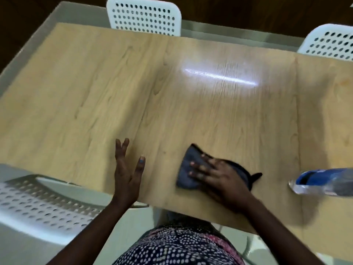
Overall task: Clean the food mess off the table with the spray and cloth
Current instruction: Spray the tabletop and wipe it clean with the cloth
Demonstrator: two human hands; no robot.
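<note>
A dark grey-blue cloth [191, 165] lies on the light wooden table [133, 88] near its front edge. My right hand [217, 175] presses flat on the cloth with spread fingers. My left hand [128, 169] hovers at the front edge to the left of the cloth, fingers straight and spread, holding nothing. A spray bottle [322, 180] with a blue label lies on its side at the right edge of the view, a little right of the cloth. No food mess shows clearly on the blurred tabletop.
Two white perforated chairs stand at the far side, one [143, 16] at the middle and one [332, 43] at the right. A third white chair [42, 205] sits at the near left. My patterned clothing [175, 245] is below the table edge.
</note>
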